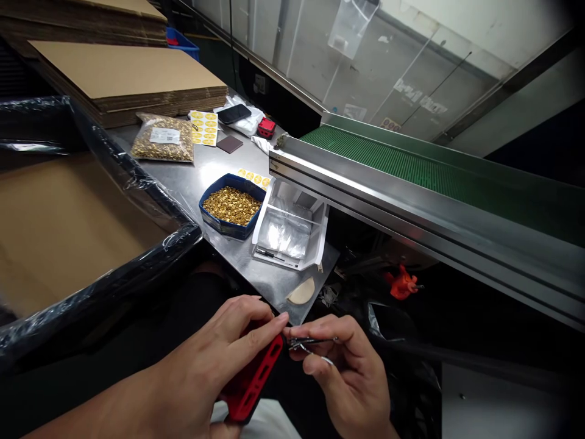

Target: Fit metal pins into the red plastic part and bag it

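In the head view my left hand [228, 347] is closed around a red and black object [256, 384] with slots along its edge; I cannot tell its kind. Close beside its fingertips, my right hand [354, 372] pinches a small shiny metal tool that looks like a nail clipper [298, 343]. The tool's head is at the left fingertips and the top end of the red object; whether they touch is unclear. Beyond the hands, a pale half-round piece [301, 291] lies on the metal table's [269, 280] near corner.
A blue tray [219, 227] of gold pieces and a white bin [315, 247] with clear bags stand on the table. Behind are a filled bag [162, 149], sticker sheets, a phone [234, 114] and cardboard [128, 70]. A green conveyor [379, 155] runs right; a black-lined box [183, 235] is left.
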A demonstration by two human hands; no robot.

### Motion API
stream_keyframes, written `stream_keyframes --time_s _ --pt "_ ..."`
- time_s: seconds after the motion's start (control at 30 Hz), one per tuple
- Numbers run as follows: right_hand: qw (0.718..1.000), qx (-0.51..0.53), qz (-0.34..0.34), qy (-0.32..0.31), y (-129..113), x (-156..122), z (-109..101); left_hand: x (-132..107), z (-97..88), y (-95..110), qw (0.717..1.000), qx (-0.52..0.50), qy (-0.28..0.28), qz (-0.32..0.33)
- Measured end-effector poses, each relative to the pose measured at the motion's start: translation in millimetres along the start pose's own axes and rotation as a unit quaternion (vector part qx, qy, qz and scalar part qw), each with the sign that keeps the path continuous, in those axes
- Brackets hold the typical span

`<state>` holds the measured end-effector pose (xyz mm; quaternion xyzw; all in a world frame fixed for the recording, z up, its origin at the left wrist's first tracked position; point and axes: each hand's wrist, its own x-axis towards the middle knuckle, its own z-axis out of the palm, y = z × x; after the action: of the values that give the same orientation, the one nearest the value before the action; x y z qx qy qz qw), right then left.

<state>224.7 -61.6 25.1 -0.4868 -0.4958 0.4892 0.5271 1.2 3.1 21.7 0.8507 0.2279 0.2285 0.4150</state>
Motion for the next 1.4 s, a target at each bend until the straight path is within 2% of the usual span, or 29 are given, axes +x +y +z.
stream_keyframes --time_s 0.17,0.3,0.5,0.67,0.73,0.83,0.93,1.1,1.23,1.3,1.4 --pt "0.998 -0.054 -0.009 -0.028 0.7 -1.6 -5.4 0.7 -0.6 1.8 1.0 -0.001 -0.017 -0.009" --pt "0.998 -0.056 -0.002 -0.037 0.2 -1.0 -6.8 1.3 0.8 1.6 0.999 -0.005 -0.03 -0.02" --pt "0.996 -0.077 -0.01 -0.05 -0.6 1.8 -7.0 -1.9 2.6 -0.6 0.999 -0.004 -0.023 -0.022" --pt "1.0 0.015 0.013 0.01 -1.4 5.0 1.4 -0.3 0.9 0.9 0.999 -0.018 -0.029 -0.025" --pt "0.999 0.042 0.02 0.013 -1.6 4.4 2.6 0.8 1.0 2.2 0.999 -0.015 -0.021 -0.021" --pt "1.0 0.01 0.018 0.0 -0.2 1.4 0.6 1.0 2.3 3.9 1.0 -0.003 -0.005 -0.026" --pt "0.999 -0.042 -0.001 -0.006 2.4 -1.2 -0.5 1.2 3.0 4.2 1.0 0.0 -0.014 -0.021" --pt "0.997 0.016 0.018 0.069 9.4 0.7 4.4 -2.1 6.5 -1.7 0.999 -0.036 0.002 -0.036" --pt "0.987 0.021 0.066 0.145 35.8 3.5 5.5 -12.2 10.4 -11.3 0.993 -0.07 0.006 -0.098" --pt "0.979 0.017 0.101 0.175 61.0 3.6 4.8 -16.8 11.1 -16.6 0.988 -0.09 -0.006 -0.123" --pt "0.975 -0.019 0.13 0.178 105.5 1.0 2.2 -25.6 16.1 -27.2 0.982 -0.13 -0.016 -0.139"
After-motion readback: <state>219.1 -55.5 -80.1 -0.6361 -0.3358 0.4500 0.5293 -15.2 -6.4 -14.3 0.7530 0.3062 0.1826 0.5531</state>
